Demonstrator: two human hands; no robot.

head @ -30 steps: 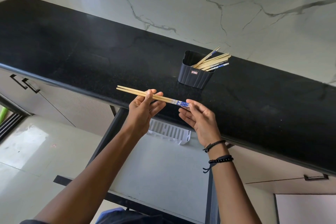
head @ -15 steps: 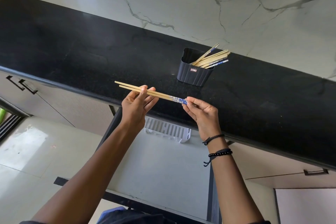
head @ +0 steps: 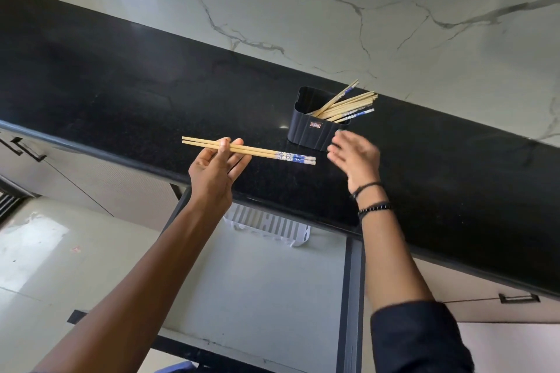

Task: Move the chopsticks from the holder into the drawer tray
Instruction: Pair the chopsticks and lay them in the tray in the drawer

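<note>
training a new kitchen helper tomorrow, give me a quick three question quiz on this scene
1. True or false: only the left hand holds the pair of chopsticks.
2. The white tray sits: A on the floor, B in the open drawer, C on a shelf.
3. Fill in: the other chopsticks lean in the dark ____ on the counter.

Key: 1 true; 2 B; 3 holder.
</note>
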